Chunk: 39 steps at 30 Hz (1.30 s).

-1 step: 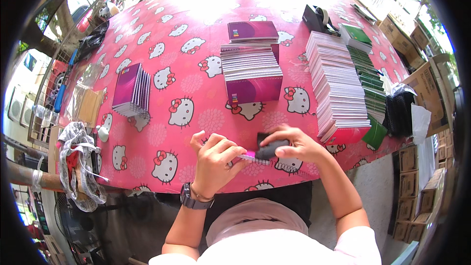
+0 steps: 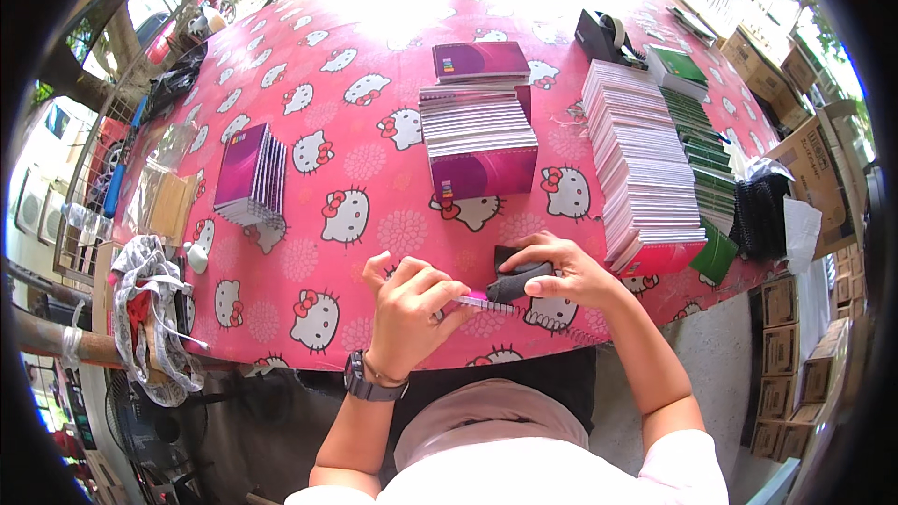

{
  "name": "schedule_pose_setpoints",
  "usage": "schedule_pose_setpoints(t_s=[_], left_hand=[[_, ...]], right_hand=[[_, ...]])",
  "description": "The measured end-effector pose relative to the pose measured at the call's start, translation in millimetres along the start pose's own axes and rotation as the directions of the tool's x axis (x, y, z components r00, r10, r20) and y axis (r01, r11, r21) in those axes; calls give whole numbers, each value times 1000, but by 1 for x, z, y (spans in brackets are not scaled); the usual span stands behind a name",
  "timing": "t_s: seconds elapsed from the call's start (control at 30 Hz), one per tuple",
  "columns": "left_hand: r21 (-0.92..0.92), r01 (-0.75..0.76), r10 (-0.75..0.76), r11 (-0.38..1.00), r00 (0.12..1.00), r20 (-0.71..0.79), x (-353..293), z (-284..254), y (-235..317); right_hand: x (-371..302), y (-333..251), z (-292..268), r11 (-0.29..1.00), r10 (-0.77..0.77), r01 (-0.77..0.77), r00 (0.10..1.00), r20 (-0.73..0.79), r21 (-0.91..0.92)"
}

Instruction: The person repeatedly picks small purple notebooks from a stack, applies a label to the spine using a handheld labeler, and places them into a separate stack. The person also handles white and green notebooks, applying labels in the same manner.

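Compared with the earlier frame: right hand (image 2: pixel 566 271) and the soft dark-grey, cloth-like pad (image 2: pixel 514 282) in it, smeared by motion then, now read sharp and nearly in the same spot. The thin silvery wire coil (image 2: pixel 557 323) shows more clearly now, trailing rightward below that hand toward the tabletop's near edge. Left hand (image 2: pixel 416 295) matches its earlier pose; stacks unmoved.

Left fingers: closed, thumb and forefinger pinching the thin notebook with magenta cover and white page edges (image 2: pixel 482 301); one finger lifted outward. Right fingers: partly curled, thumb opposed, gripping the dark pad, which sits right by the notebook's coil-side end; whether the two touch, cannot tell. Coil runs along the notebook's edge and on past it.

Notebook position: above the near edge of the pink tabletop with white cat-face print (image 2: pixel 309 196), around mid-length. Whether it rests on the surface, cannot tell.

Beyond the hands, mid-tabletop: block of purple-covered, white-paged notebooks (image 2: pixel 482 168). Toward the left edge: smaller upright purple notebook stack (image 2: pixel 245 173). Toward the right edge: long row of white-paged, pink-covered booklets (image 2: pixel 641 168), green-covered booklets (image 2: pixel 716 252) alongside. Near the far end of that row: black tape dispenser (image 2: pixel 599 37).
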<state>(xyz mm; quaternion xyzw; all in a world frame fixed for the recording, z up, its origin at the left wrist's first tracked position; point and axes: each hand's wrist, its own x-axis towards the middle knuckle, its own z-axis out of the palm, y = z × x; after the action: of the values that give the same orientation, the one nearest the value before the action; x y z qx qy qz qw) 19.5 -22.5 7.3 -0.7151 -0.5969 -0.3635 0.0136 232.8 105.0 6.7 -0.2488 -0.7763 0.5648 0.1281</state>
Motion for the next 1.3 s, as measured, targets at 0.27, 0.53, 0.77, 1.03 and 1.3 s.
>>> schedule_pose_setpoints(t_s=[0.27,0.53,0.77,1.03,1.3], left_hand=[[-58,85,-84,995,996,32,-7,-1,-1],[-68,114,-110,991,992,63,0,3,-7],[-583,232,-371,779,920,-130,-13,12,-15],[-858,365,-475,361,864,167,-30,31,-30],[-833,433,-446,344,856,260,-28,22,-27]], right_hand=[[3,-6,-2,906,-118,118,993,-25,407],[19,-18,3,851,-277,200,956,92,486],[24,-17,1,932,-199,187,980,7,309],[38,-14,3,935,-180,163,983,26,315],[49,-23,12,972,-193,175,975,106,156]])
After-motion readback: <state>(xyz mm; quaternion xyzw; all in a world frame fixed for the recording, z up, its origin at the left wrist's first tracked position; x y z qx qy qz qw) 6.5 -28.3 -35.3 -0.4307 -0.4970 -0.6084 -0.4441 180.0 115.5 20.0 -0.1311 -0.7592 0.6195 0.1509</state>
